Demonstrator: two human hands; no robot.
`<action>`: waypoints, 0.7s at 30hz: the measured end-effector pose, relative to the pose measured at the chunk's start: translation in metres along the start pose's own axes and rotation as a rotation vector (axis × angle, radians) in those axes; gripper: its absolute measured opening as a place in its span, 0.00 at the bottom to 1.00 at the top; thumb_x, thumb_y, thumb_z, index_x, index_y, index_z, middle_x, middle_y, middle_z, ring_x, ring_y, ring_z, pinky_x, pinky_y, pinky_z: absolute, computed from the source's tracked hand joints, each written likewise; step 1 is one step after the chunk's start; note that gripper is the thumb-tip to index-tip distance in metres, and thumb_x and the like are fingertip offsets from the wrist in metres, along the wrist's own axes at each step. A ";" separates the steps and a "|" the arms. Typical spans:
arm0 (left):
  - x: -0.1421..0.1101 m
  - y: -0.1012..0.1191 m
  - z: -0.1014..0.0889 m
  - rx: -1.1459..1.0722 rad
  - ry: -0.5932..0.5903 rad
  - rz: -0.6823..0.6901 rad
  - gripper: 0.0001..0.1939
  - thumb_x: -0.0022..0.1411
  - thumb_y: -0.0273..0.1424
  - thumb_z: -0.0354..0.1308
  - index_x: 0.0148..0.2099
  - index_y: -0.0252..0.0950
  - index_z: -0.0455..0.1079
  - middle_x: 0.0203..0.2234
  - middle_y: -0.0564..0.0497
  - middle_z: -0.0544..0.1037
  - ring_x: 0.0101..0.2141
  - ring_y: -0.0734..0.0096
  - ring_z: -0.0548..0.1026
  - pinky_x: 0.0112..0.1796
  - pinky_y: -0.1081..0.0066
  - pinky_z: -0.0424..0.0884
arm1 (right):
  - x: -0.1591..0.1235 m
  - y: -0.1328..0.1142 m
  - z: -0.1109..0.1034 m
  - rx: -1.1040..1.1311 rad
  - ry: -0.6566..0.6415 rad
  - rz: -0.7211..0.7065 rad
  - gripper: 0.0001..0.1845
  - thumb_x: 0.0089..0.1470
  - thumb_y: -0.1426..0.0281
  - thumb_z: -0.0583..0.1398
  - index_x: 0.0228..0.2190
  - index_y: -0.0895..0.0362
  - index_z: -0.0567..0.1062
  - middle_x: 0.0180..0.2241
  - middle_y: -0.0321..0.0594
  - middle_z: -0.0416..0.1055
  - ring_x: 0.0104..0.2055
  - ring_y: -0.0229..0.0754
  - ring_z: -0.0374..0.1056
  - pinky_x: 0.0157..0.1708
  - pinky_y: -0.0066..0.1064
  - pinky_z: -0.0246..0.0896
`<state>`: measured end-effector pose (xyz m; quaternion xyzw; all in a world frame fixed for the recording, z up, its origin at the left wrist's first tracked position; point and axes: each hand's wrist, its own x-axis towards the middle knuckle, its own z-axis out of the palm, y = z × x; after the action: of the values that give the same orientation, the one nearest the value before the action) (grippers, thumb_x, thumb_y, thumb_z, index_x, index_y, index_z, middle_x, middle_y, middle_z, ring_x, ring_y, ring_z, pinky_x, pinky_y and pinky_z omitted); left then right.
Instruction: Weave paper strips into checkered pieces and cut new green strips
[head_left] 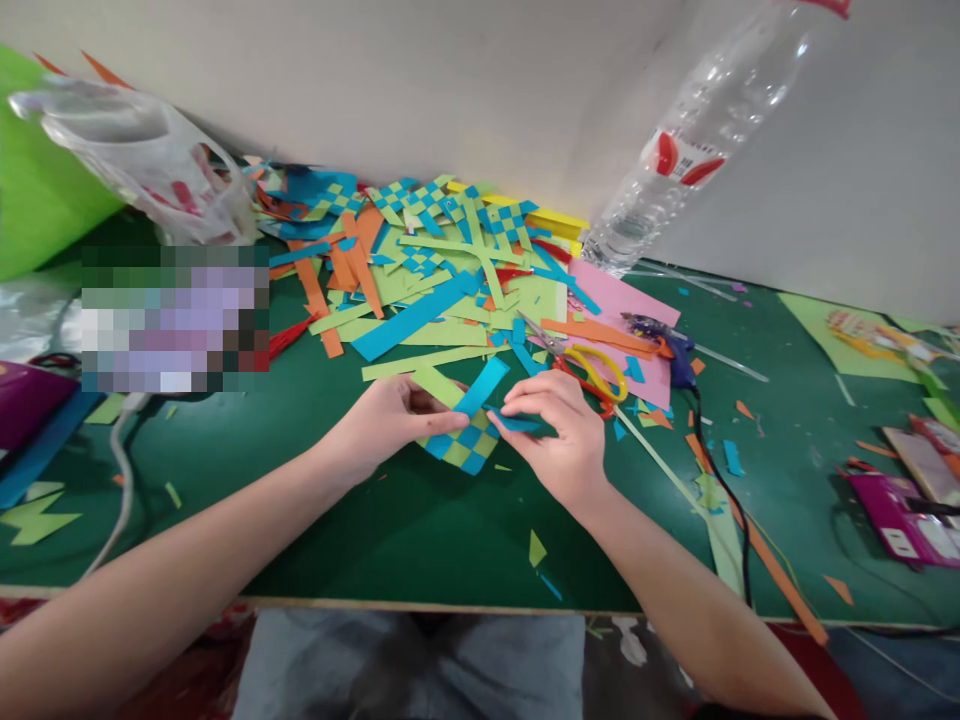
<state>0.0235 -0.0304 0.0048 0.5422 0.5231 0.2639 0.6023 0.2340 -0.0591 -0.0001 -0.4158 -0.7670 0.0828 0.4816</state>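
Note:
My left hand [401, 425] pinches a small woven piece of blue and green paper strips [461, 447], held just above the green table. Loose strip ends stick up from its far side, one of them a blue strip [482, 388]. On the right of the weave, my right hand [559, 430] has its thumb and fingers closed on another blue paper strip [517, 422]. Whether that strip's near end is tucked into the weave I cannot tell. Beyond my right hand lie scissors [592, 370] with yellow and orange handles.
Cut strips and woven pieces [450, 250] heap along the wall. A tall plastic bottle [675, 160] leans at the back right. Near it lies a glue gun [679, 360], its black cord running to the table edge. A plastic-bagged cup [150, 160] stands at the left.

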 end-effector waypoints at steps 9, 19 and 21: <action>-0.001 0.003 0.001 0.058 0.095 0.004 0.17 0.42 0.40 0.73 0.26 0.35 0.72 0.21 0.53 0.78 0.24 0.74 0.74 0.25 0.75 0.67 | 0.003 -0.006 -0.003 0.232 -0.132 0.585 0.10 0.47 0.62 0.68 0.29 0.53 0.75 0.30 0.35 0.75 0.33 0.41 0.71 0.36 0.35 0.67; -0.001 0.002 0.002 0.093 0.092 0.020 0.16 0.41 0.40 0.74 0.25 0.36 0.74 0.22 0.51 0.80 0.26 0.67 0.77 0.28 0.71 0.71 | 0.001 -0.011 0.000 -0.034 -0.043 0.299 0.07 0.49 0.68 0.68 0.29 0.52 0.74 0.30 0.36 0.75 0.37 0.43 0.71 0.41 0.40 0.65; -0.001 0.002 0.002 0.098 0.043 0.012 0.14 0.43 0.40 0.73 0.26 0.35 0.76 0.23 0.49 0.81 0.27 0.65 0.78 0.29 0.70 0.71 | 0.001 -0.012 0.001 -0.094 -0.011 0.172 0.05 0.52 0.69 0.66 0.30 0.51 0.73 0.29 0.36 0.75 0.36 0.43 0.71 0.42 0.41 0.64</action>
<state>0.0255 -0.0316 0.0072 0.5684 0.5449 0.2530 0.5621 0.2267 -0.0660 0.0059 -0.5018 -0.7343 0.0898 0.4483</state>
